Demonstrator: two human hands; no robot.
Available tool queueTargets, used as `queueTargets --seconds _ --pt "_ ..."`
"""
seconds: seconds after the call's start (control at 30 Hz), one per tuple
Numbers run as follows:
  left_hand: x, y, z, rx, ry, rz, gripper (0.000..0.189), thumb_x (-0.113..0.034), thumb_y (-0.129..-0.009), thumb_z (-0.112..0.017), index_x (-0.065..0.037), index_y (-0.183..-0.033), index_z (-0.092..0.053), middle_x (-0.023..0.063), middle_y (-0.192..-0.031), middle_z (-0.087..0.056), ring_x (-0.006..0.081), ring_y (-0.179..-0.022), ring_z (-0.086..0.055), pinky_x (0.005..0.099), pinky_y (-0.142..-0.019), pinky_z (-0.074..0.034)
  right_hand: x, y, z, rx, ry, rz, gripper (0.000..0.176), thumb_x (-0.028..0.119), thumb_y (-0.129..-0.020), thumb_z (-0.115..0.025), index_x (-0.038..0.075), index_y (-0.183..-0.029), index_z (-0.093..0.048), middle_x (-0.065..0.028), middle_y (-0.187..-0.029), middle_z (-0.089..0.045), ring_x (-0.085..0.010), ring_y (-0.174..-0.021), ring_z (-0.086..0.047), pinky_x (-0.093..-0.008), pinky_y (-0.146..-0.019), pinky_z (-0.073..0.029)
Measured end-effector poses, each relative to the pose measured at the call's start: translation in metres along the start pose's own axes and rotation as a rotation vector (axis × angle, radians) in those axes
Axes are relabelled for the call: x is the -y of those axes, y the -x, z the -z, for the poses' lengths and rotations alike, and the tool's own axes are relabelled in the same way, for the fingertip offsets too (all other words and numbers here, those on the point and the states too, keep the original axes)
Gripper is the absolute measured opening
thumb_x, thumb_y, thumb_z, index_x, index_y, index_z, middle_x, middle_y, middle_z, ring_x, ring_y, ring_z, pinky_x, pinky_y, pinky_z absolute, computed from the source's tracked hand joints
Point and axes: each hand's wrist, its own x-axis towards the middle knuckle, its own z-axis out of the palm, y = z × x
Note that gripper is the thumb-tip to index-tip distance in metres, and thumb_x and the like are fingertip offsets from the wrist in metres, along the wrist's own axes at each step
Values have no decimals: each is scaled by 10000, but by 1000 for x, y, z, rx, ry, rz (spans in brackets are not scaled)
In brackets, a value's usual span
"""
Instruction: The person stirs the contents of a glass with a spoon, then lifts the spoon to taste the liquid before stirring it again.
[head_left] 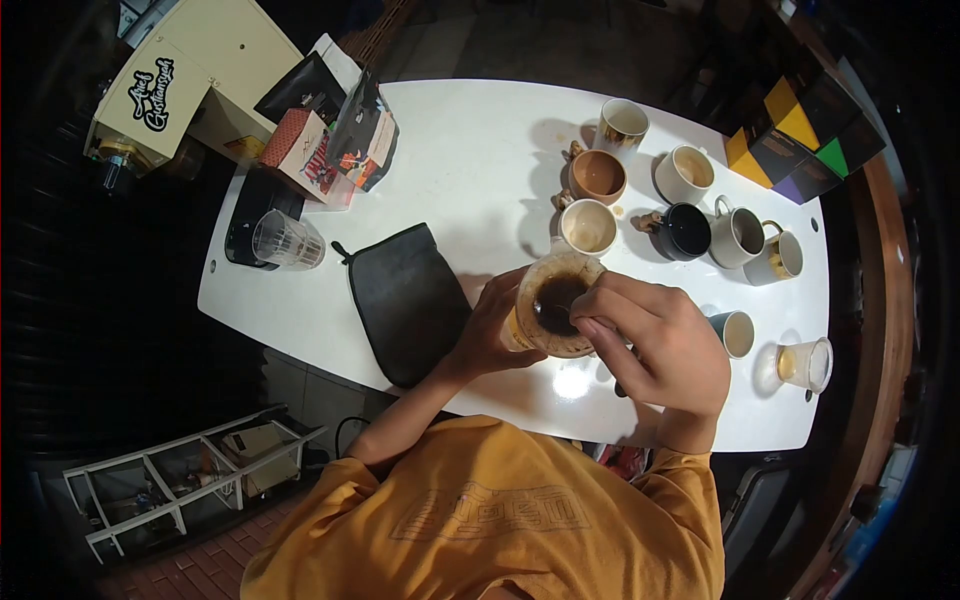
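My left hand [488,328] is wrapped round the side of a pale cup [553,267], held up over the table's front part. Dark liquid [556,300] like coffee lies inside it, and brown residue stains the inner rim. My right hand [662,338] is above the cup's right side, thumb and fingertips pinched together over the liquid. Whatever thin thing that pinch may hold is too small to make out. Just beyond the cup stands a cream mug [588,228] with stains inside. A dark flat pouch [408,305] lies to the left of my left hand.
Several more mugs, among them a brown cup [598,177] and a black mug [684,232], stand on the white table [460,150]. At right are a clear cup [806,364] and dark boxes [815,140]. A ribbed clear cup [288,240] and coffee bags [362,135] stand left.
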Motion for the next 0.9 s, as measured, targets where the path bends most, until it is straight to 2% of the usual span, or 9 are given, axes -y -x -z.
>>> queueTargets --seconds 0.13,0.2,0.33,0.4,0.63,0.8,0.9 --pt "2 -1 -1 5 -47 -31 885 -338 -734 -872 -76 -1464 -447 176 -1489 -456 362 -1368 -456 488 -1120 -376 0 0 -1 9 -2 -28 72 36 -895 -659 13 -963 -648 -134 -826 -619 -339 -686 -637 -401 -596 -499" --pt "-2 0 0 9 38 44 883 -339 -734 -872 -76 -1463 -449 177 -1489 -458 361 -1369 -457 489 -1122 -374 0 0 -2 -13 0 -26 75 42 -898 -661 10 -966 -650 -135 -830 -621 -344 -691 -641 -406 -599 -502" --pt "2 2 -2 6 34 51 886 -338 -731 -873 -76 -1463 -449 180 -1489 -460 366 -1369 -458 493 -1121 -375 2 0 -1 -22 40 -42 77 39 -898 -665 11 -968 -651 -134 -829 -622 -347 -695 -641 -408 -599 -502" --pt "3 2 -1 -2 4 5 888 -336 -726 -875 -76 -1461 -451 182 -1484 -464 371 -1367 -458 495 -1117 -378 3 0 -1 -57 90 -27 87 92 -904 -657 21 -946 -631 -109 -870 -622 -327 -694 -645 -408 -595 -516" --pt "-5 -1 1 2 36 44 883 -323 -723 -880 -75 -1456 -454 184 -1482 -463 376 -1365 -459 497 -1115 -382 5 2 6 -157 123 -19 73 78 -896 -663 31 -933 -622 -111 -835 -583 -323 -666 -621 -408 -574 -490" --pt "-5 -1 1 0 51 44 885 -313 -721 -883 -78 -1456 -452 183 -1481 -464 376 -1363 -461 499 -1121 -379 3 1 2 -36 176 -80 80 93 -909 -646 33 -941 -604 -117 -852 -596 -337 -686 -633 -421 -588 -504" --pt "-4 0 -1 -6 37 59 883 -322 -721 -882 -81 -1455 -454 183 -1483 -463 375 -1364 -460 496 -1123 -379 2 0 -3 -14 127 -45 89 102 -918 -638 30 -953 -599 -119 -858 -600 -345 -705 -643 -430 -604 -519"
